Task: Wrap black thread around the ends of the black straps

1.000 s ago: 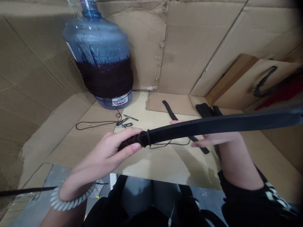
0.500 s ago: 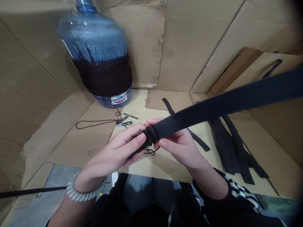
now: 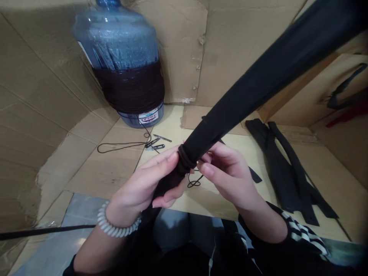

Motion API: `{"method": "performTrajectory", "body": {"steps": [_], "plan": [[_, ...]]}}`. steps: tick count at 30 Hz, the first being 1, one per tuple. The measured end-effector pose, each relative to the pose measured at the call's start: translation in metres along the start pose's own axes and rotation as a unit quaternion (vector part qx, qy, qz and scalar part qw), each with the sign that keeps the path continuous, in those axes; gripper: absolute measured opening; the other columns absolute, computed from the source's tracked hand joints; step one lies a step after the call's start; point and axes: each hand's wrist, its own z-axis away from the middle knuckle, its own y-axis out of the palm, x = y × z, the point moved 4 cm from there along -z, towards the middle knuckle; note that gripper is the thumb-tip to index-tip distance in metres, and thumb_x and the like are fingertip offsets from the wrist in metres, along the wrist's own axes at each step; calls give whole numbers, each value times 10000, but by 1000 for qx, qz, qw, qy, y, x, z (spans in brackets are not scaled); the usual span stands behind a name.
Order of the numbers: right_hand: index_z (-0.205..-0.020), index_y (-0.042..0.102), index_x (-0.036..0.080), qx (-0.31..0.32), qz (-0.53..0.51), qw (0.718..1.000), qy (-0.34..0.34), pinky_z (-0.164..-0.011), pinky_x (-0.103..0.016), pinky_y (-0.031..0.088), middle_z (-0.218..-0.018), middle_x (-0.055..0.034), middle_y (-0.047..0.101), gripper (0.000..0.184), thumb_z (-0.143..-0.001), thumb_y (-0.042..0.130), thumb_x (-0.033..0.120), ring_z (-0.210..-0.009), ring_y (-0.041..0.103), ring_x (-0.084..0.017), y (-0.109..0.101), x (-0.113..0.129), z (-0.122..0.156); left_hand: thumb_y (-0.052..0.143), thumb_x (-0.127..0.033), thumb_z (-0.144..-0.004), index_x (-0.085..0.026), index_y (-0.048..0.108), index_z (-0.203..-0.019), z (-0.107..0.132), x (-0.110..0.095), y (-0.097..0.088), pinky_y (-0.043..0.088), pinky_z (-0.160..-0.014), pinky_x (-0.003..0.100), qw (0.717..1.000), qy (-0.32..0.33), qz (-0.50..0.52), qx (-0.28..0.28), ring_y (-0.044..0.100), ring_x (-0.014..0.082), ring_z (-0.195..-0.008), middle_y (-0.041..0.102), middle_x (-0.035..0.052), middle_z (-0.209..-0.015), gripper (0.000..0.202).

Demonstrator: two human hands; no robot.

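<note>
A long black strap [image 3: 244, 92] slants from my lap up to the upper right. My left hand [image 3: 140, 178] is closed round its lower part, thumb on top. Just above that thumb, several turns of dark cord [image 3: 186, 158] are wound tightly round the strap. My right hand [image 3: 230, 174] is at the right side of these turns, with fingertips pinched on the cord; the exact grip is partly hidden. Under the hands, a loose loop of cord [image 3: 194, 184] lies on the table.
A blue water jug [image 3: 120, 46] wound with dark cord [image 3: 132, 86] stands at the back left. Small thread snips [image 3: 156, 147] and a thin pointed tool [image 3: 163, 138] lie before it. More black straps [image 3: 281, 168] lie at right. Cardboard walls [image 3: 230, 50] surround the table [image 3: 201, 203].
The strap has swung to a steeper angle, its far end now higher. Its wound part has turned with it, and both hands have stayed close to the turns.
</note>
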Motion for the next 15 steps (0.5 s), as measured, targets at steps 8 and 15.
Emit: {"method": "performTrajectory", "body": {"steps": [8,15], "plan": [[-1121,591,285,-40,198,977,-67,-546,-232,369,-702,22,368,367,-782,728,259,-635,393,-100,-3,14,3,382,-490,-957,-208,492,-954,-2,3,3,207,-324,141,998,4,-20,-54,257,26,-325,411,-77,-500,302],[-1013,716,255,92,348,928,-95,-559,-249,420,-752,-19,591,197,-872,601,180,-663,543,-116,-58,45,-7,427,-447,-953,-218,537,-972,14,-10,-3,308,-471,179,909,-13,-406,-87,399,55,-506,456,-49,-612,255]]}}
